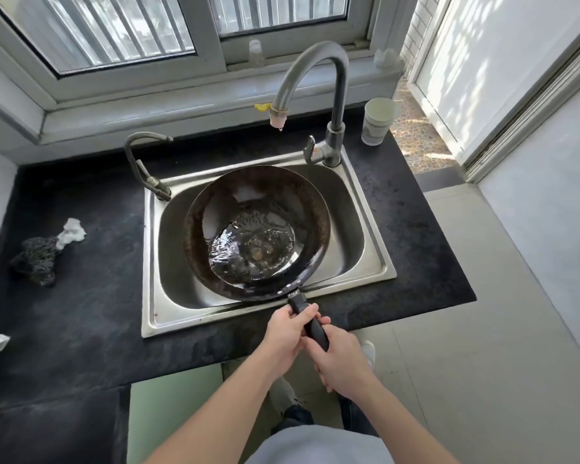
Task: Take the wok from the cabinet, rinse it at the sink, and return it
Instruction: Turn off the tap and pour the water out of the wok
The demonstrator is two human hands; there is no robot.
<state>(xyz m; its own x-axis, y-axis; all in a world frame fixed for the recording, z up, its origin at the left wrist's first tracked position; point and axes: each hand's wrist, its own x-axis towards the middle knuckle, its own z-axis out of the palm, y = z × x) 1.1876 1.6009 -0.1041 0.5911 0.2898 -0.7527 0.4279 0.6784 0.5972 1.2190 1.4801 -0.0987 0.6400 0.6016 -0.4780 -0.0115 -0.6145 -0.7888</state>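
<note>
A dark round wok [215, 212] hangs over the steel sink [365, 249], with a pool of water lying in its bottom. Its black handle points toward me over the sink's front rim. My left hand [287, 333] grips the handle near the wok. My right hand [340, 363] grips the handle's end just behind it. The tall curved tap [315, 61] stands at the sink's back right; a single drop hangs from its spout and no stream runs.
A second small tap [141, 162] rises at the sink's back left. A paper cup [377, 122] stands on the black counter [81, 296] at the back right. A dark scourer [36, 259] and white crumpled tissue [71, 232] lie at left. Tiled floor is at right.
</note>
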